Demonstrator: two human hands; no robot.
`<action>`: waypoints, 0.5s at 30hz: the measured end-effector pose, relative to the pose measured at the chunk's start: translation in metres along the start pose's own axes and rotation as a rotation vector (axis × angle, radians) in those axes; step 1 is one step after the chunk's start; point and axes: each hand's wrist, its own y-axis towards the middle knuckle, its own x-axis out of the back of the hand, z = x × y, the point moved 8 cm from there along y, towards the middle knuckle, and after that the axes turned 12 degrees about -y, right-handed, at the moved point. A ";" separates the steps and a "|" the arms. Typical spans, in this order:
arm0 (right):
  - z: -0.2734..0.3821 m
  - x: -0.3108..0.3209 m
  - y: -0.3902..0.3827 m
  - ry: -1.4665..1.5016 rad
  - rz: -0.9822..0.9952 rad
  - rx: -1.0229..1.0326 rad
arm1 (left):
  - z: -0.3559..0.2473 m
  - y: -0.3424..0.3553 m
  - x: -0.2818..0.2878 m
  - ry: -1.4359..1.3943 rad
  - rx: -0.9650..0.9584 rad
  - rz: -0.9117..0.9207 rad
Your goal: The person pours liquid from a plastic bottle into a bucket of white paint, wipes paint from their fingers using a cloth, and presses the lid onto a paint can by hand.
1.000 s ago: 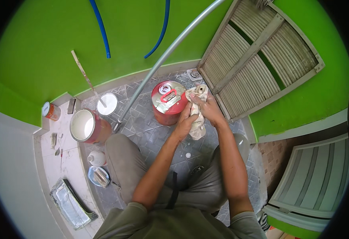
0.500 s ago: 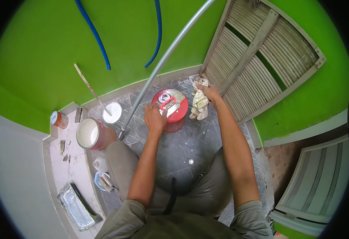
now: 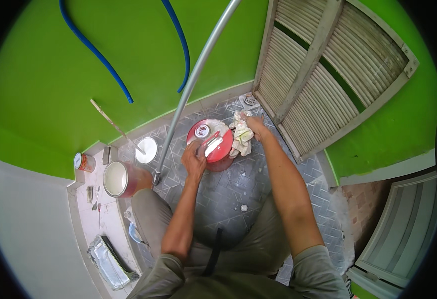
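Note:
A red paint can [image 3: 222, 160] with a red and silver top stands on the tiled floor in front of me. My left hand [image 3: 194, 158] is at the left of its lid, fingers curled around the can's red handle [image 3: 215, 135]. A crumpled, stained white rag [image 3: 242, 133] hangs from my right hand [image 3: 256, 123] against the right side of the can. The closed right fingers are partly hidden by the cloth. A round cap [image 3: 202, 131] shows on the can's top.
Left of me stand an open paint pail [image 3: 116, 178], a white lid [image 3: 146, 150] with a stick on it, a small tin [image 3: 84, 162] and a paint tray [image 3: 109, 266]. A metal pole [image 3: 188, 94] rises beside the red can. A slatted door [image 3: 323, 65] leans at right, near a drain [image 3: 249, 101].
My right hand has brought the rag left, against the can. My left fingers have closed in at the handle. The view has shifted slightly.

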 end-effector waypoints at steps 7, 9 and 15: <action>-0.012 0.002 0.013 0.176 0.070 -0.043 | -0.015 0.022 -0.016 -0.009 -0.043 0.145; -0.011 0.000 0.015 0.229 0.143 -0.024 | -0.022 0.031 -0.025 -0.017 -0.038 0.196; -0.010 0.011 0.032 0.335 0.091 -0.011 | -0.040 0.066 -0.063 0.009 -0.143 0.368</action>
